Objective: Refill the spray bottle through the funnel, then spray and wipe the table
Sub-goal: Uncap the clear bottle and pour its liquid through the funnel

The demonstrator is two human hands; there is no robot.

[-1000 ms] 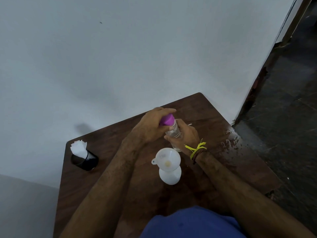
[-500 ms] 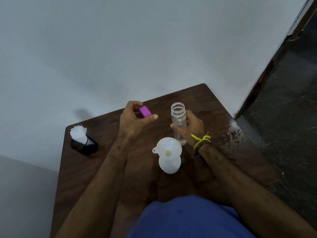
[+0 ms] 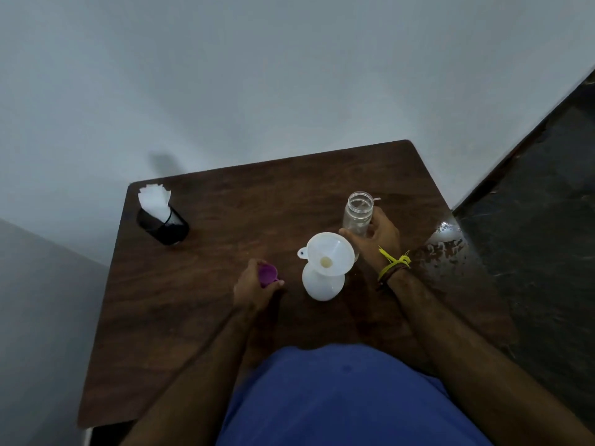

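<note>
A clear bottle (image 3: 356, 214) with its mouth uncovered stands upright on the dark wooden table (image 3: 257, 220), and my right hand (image 3: 376, 236) is wrapped around it. My left hand (image 3: 254, 286) holds a purple cap (image 3: 269, 274) low over the table, left of the funnel. A white funnel (image 3: 330, 255) sits in the neck of a white bottle (image 3: 322, 283) between my two hands, close to the clear bottle.
A black holder with white paper napkins (image 3: 159, 217) stands at the table's far left corner. A wet shiny patch (image 3: 446, 244) lies at the table's right edge. A grey wall runs behind; dark floor lies to the right.
The purple cap came off the clear bottle in my left hand, which then moved left and down toward me. My right hand kept hold of the bottle.
</note>
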